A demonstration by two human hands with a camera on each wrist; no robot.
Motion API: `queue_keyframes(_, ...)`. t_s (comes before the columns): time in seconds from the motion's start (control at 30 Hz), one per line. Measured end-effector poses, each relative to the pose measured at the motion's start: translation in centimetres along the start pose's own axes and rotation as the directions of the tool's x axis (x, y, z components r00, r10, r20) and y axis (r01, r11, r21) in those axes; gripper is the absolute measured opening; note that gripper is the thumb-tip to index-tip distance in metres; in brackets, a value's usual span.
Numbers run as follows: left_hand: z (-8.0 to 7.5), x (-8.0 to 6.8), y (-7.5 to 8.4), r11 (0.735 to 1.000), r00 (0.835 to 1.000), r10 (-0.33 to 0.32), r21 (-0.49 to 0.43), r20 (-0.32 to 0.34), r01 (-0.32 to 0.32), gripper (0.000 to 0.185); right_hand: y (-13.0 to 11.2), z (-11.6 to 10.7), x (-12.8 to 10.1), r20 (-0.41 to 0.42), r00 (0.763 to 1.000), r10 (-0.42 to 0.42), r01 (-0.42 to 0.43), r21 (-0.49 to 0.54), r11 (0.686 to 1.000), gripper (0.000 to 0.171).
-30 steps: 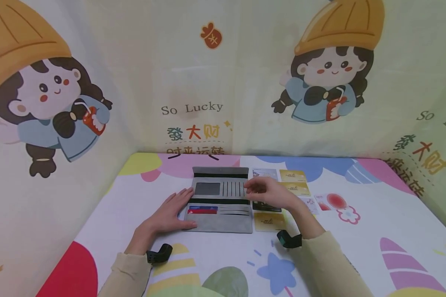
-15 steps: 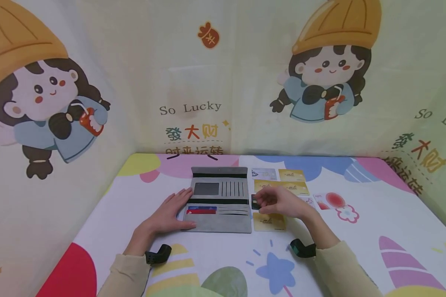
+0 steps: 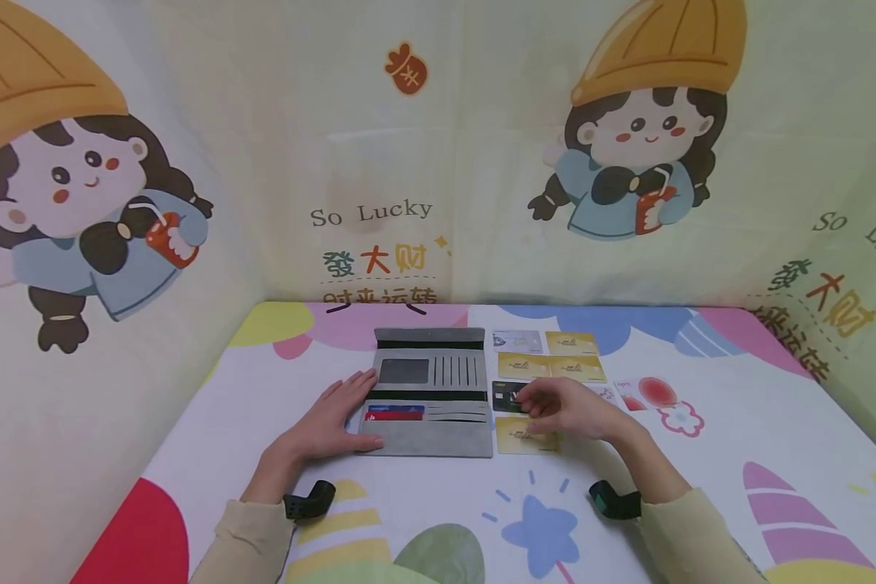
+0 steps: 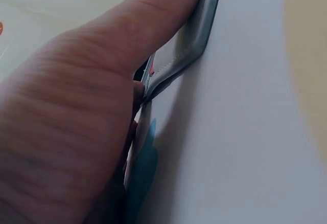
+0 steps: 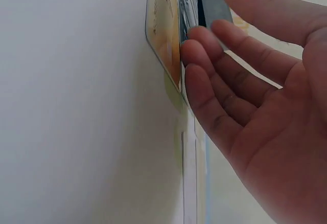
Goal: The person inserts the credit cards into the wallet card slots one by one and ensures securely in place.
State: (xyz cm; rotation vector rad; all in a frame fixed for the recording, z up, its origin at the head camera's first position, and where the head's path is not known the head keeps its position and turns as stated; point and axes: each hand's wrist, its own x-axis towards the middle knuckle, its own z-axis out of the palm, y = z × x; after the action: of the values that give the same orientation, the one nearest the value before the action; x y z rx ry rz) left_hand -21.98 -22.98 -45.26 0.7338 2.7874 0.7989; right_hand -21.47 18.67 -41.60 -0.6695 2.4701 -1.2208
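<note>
The black card (image 3: 507, 397) lies flat on the tabletop, just beside the right edge of the wallet (image 3: 431, 442), partly hidden by your right hand (image 3: 578, 410). That hand's fingers are loosely bent with nothing gripped; whether a fingertip touches the card, you cannot tell from here. Expect a light, thin, fairly stiff card, likely slick and awkward to lift flat; you would do best to catch one edge with a fingertip and pinch it by its borders.

Nearer you lies a gold card (image 3: 513, 438), also partly under your hand.

The wallet is spread open, with a red card (image 3: 394, 416) and a blue card (image 3: 401, 408) in its left slots. It looks soft and bendy, so steady it at the margin, where your left hand (image 3: 332, 419) rests with fingers extended. More cards lie beyond, including a red-circled card (image 3: 650, 395).
</note>
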Motion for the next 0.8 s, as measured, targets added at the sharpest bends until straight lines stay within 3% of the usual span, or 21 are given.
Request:
queue_keyframes(0.37,0.0,0.0,-0.1,1.000,1.000,-0.014,0.003,-0.002,0.014,0.106,-0.2,0.0,-0.5,0.008,0.999,0.044,-0.043,-0.097,0.994,0.040)
queue_keyframes(0.63,0.2,0.1,-0.2,1.000,1.000,0.001,0.000,-0.009,-0.001,0.107,-0.7,0.9,-0.6,-0.003,0.996,0.089,-0.087,-0.241,0.967,0.045)
queue_keyframes(0.8,0.2,0.2,-0.3,1.000,1.000,0.002,-0.009,-0.005,-0.003,0.107,-1.2,1.2,-0.6,-0.017,0.994,0.107,-0.107,-0.273,0.956,0.046)
